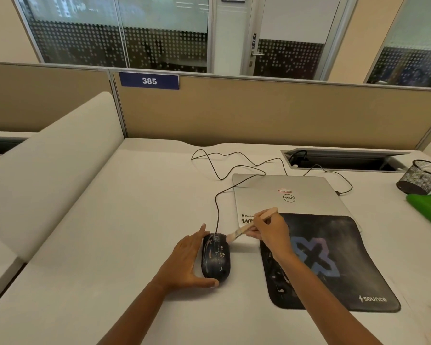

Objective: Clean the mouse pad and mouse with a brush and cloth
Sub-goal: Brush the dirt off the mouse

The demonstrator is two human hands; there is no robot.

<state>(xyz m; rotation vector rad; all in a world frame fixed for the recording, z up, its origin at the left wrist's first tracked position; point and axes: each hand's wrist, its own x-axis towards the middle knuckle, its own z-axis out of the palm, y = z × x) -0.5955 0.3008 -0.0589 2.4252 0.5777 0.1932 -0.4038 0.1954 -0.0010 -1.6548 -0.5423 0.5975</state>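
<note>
Mouse sits on the bare counter, just left of the mouse pad and not on it. Its long axis runs near to far, with the cable leaving the far end. Left hand braces it: fingers lie fairly straight along the left flank, thumb across the near end. It's a cradle, not a closed grip. Right hand pinches the brush mid-handle like a pen, over the pad's far-left corner. The handle angles up and away to the right. The bristles point down-left and meet the mouse's far-right shoulder near the button end. So the brush comes in across the mouse's axis from the right, and the left hand blocks the opposite side. My read: the stroke should run from far end to near end along the axis, since pale flecks show along the top shell. The right hand is the working one, and the left only needs to stop the mouse from sliding. The pad's left half also shows pale smears, so it looks not yet done. A green thing at the right edge may be the cloth; can't tell. It's well away from both hands.
</note>
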